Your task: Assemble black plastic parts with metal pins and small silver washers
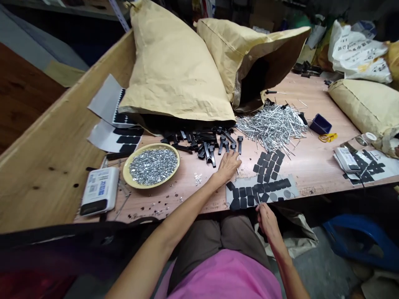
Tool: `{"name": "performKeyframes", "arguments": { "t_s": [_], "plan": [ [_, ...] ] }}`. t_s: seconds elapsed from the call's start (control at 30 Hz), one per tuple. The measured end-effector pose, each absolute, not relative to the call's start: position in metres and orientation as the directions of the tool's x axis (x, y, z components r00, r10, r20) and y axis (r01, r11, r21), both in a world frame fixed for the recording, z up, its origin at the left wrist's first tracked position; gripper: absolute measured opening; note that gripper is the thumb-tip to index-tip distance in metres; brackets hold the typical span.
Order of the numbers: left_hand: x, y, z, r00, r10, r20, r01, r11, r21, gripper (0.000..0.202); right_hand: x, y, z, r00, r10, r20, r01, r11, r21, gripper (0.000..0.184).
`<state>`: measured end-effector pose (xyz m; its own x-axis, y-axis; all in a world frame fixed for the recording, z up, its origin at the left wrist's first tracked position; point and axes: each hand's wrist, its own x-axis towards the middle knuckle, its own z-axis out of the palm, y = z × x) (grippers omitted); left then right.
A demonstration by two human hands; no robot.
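Black pads [243, 202] are laid in rows on a pale sheet [245, 182] at the table's near edge, probably so that each can be reached singly; they look flat, matte and round-cornered. Beside them, a thin metal rod [258, 198] seems to be pinched in the closed fingers of the right hand [267, 220], its tip held over the pads. Farther in, the left hand [230, 167] is lowered with bent fingers beside a black handle [240, 143]; whether it is gripped cannot be told. Metal pins [274, 126] are heaped beyond, apparently for easy reach, before propped paper sacks [174, 62].
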<state>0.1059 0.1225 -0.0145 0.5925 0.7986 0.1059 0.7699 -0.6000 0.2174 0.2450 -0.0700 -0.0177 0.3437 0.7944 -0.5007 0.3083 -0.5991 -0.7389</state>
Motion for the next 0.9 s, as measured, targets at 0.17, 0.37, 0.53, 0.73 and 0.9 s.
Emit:
{"name": "performKeyframes", "arguments": {
  "t_s": [0.17,0.37,0.53,0.73,0.9],
  "plan": [
    [0.098,0.13,-0.017,0.725,0.682,0.095,0.677,-0.732,0.082,0.021,0.243,-0.068,-0.002,0.444,0.772,-0.455,0.693,-0.618,-0.371,0.032],
    [0.09,0.14,-0.021,0.805,0.584,0.109,0.584,-0.811,0.03,0.018,0.237,-0.074,0.005,0.439,0.811,-0.387,0.851,-0.514,-0.111,0.029],
    [0.093,0.144,-0.023,0.868,0.468,0.164,0.465,-0.883,0.063,0.013,0.221,-0.081,-0.006,0.501,0.785,-0.364,0.832,-0.553,-0.049,0.021],
    [0.101,0.14,-0.016,0.855,0.397,0.335,0.339,-0.915,0.219,0.017,0.212,-0.084,-0.015,0.457,0.791,-0.408,0.811,-0.558,-0.174,0.019],
    [0.112,0.127,0.009,0.735,0.438,0.518,0.278,-0.891,0.359,0.028,0.218,-0.083,-0.015,0.374,0.793,-0.481,0.784,-0.548,-0.293,0.022]
  ]
}}
